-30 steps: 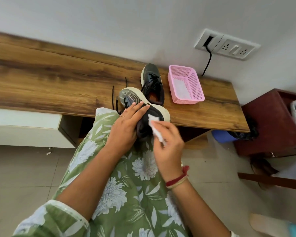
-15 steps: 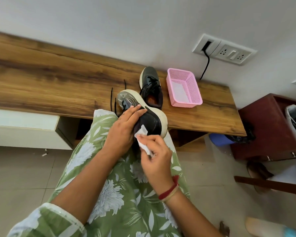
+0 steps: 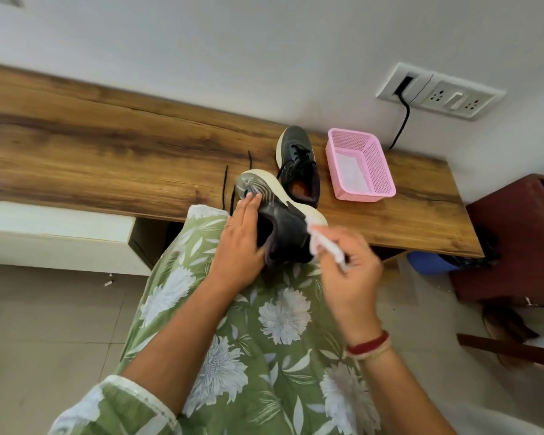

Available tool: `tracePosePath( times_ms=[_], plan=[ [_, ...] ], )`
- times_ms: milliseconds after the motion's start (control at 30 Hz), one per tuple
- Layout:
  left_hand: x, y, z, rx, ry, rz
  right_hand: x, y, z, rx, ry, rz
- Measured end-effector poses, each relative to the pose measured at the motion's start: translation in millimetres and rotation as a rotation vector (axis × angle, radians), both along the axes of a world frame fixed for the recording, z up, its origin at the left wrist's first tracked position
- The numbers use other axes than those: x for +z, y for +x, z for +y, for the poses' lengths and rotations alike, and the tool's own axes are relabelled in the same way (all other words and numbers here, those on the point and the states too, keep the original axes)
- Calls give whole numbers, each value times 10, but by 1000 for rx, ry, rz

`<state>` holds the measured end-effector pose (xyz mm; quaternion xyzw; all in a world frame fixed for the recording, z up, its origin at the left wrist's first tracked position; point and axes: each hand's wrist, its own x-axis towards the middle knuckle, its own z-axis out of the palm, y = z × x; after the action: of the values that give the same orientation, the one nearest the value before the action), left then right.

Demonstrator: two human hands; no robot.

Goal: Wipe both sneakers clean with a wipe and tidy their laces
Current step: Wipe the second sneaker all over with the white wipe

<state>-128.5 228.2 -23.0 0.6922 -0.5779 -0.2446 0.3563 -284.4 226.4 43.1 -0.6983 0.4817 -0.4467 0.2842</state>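
A dark sneaker (image 3: pixel 283 227) with a cream sole rests on my lap, tipped on its side with the sole facing away. My left hand (image 3: pixel 241 243) holds it from the left, fingers stretched along the sole. My right hand (image 3: pixel 346 268) pinches a white wipe (image 3: pixel 322 244) against the heel end of the shoe. Its loose black laces (image 3: pixel 225 186) trail over the wooden shelf edge. The second dark sneaker (image 3: pixel 299 164) stands upright on the wooden shelf (image 3: pixel 107 152), laces untied.
A pink mesh basket (image 3: pixel 360 166) holding a white sheet sits on the shelf to the right of the second sneaker. A black cable (image 3: pixel 401 127) drops from the wall socket behind it. A dark red cabinet (image 3: pixel 515 240) stands at right.
My right hand has swept the wipe from the shoe's near side to its right, heel end. My left hand keeps its hold on the sneaker.
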Motion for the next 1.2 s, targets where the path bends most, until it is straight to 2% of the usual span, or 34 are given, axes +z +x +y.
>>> tracePosePath(
  times_ms=[100,200,300,367,500,633,800,933,1000,1100,1200],
  plan=[
    [18,20,-6,26,25,21,62,-11,-294,-57,-51,140],
    [12,47,-23,77,79,18,10,4,-349,85,-88,362],
    [-11,85,-52,126,99,-4,-26,77,-171,190,-214,659],
    [-18,112,-72,144,122,-31,-39,105,-18,260,-211,731],
    [-9,133,-85,89,112,-75,-55,104,89,446,-42,602],
    [-23,148,-117,74,100,-59,95,218,-252,242,-170,468],
    [-33,135,-130,89,110,-27,-78,180,-156,287,-284,757],
    [-33,147,-163,136,128,33,-106,104,-6,336,-231,676],
    [-19,157,-181,139,145,49,-39,175,-111,274,-239,630],
    [-4,137,-184,141,159,37,-81,220,-244,205,-240,657],
    [16,134,-181,127,165,24,-231,116,-124,258,-253,708]
  ],
)
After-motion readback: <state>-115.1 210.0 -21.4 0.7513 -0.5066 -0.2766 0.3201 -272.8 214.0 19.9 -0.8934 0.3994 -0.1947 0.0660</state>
